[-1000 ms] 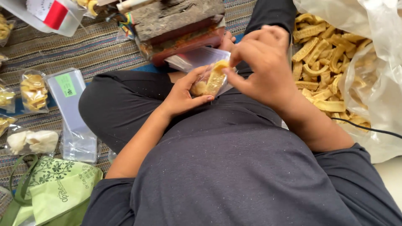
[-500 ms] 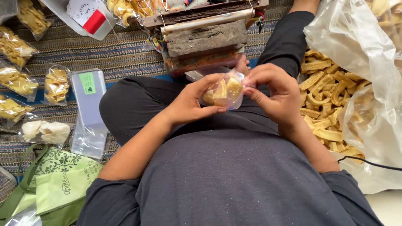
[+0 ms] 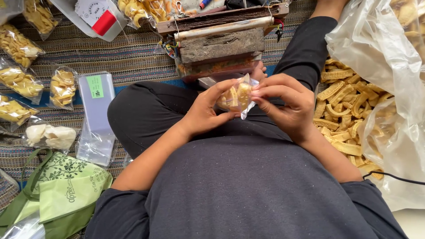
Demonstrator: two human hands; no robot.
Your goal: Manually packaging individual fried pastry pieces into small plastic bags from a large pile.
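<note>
The person is sitting cross-legged on a striped woven mat (image 3: 133,57) and holding a small clear snack bag (image 3: 236,97) over the lap, just in front of a worn wooden and metal press-like device (image 3: 221,42). The left hand (image 3: 206,110) is cupping the bag from below and the side, fingers closed on its filled lower part. The right hand (image 3: 287,106) is pinching the bag's upper right edge, fingertips closed on the loose plastic. Judging by this grip, the bag is already filled and its mouth is being gathered and flattened. The next move appears to call for keeping the chips pushed down and the open edge smooth and straight between the fingers.

The bag's long axis is running roughly upright in the view, tilted a little, with its open end pointing away from the body toward the device; the exact edge of the mouth is partly hidden by fingers.

A large clear sack of fried yellow chips (image 3: 349,106) is lying to the right. Filled small packets (image 3: 62,86) and a stack of empty clear bags (image 3: 95,115) are lying on the left, near a green tote bag (image 3: 66,186).
</note>
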